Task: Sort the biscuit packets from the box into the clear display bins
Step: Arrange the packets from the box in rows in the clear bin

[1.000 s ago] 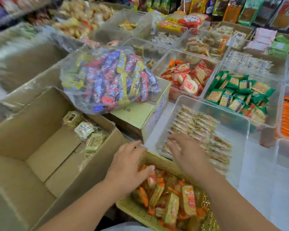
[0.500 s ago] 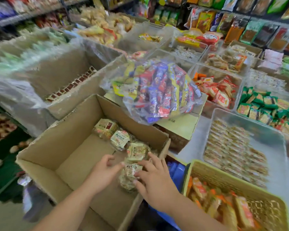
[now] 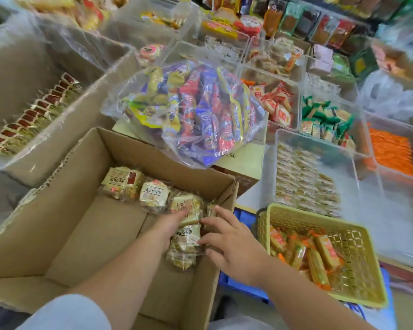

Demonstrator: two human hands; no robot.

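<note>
Hands flank crinkly clear-wrapped biscuit packet (image 3: 185,240) in corrugated cardboard box (image 3: 81,210): right hand (image 3: 233,245) spread, fingertips touching wrap; left hand (image 3: 173,226) grip unclear. Packet oblong, long axis toward person.

Inside the cardboard box (image 3: 57,210), left hand (image 3: 171,226) and right hand (image 3: 233,245) touch a biscuit packet (image 3: 185,239) between them.

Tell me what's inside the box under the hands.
Biscuit packets lie in the cardboard box near its far right corner. The left hand and right hand cover parts of the nearest ones, hiding what's beneath.
</note>
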